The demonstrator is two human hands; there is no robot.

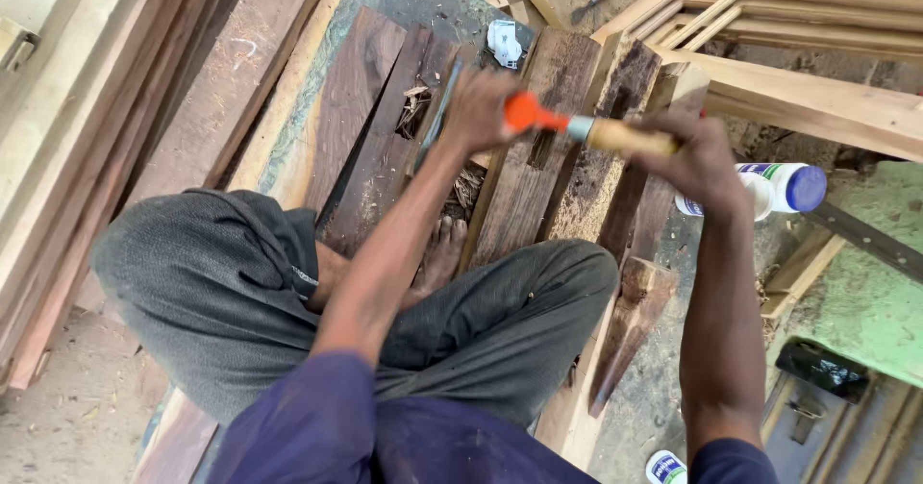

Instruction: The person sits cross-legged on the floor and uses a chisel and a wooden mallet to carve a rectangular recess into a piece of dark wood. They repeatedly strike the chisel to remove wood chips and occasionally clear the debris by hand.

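Left hand (481,109): we have its fingers clamped round the orange handle of a chisel (527,114), which we hold up over the wood; the blade runs down and away from us behind the hand, towards the plank beneath.
Right hand (692,157): we grip a mallet (620,136) by its pale wooden shaft, fingers wrapped tight; it lies level, its metal collar pointing at the chisel's orange end and just beside it, lined up as for a blow on the handle.
Dark planks (524,181): several lie side by side in front of us on a board; our bare foot (442,253) rests between them, likely to keep them from shifting.
Shavings (415,104): a small heap sits between the planks near the left hand.
Glue bottle (784,188): white with a blue cap, on its side just past the right hand, within easy reach.
Wooden wedge (630,325): a tapered offcut stands beside our right knee.
Pale frame (798,51): light timber pieces are stacked at upper right, well apart from the work.
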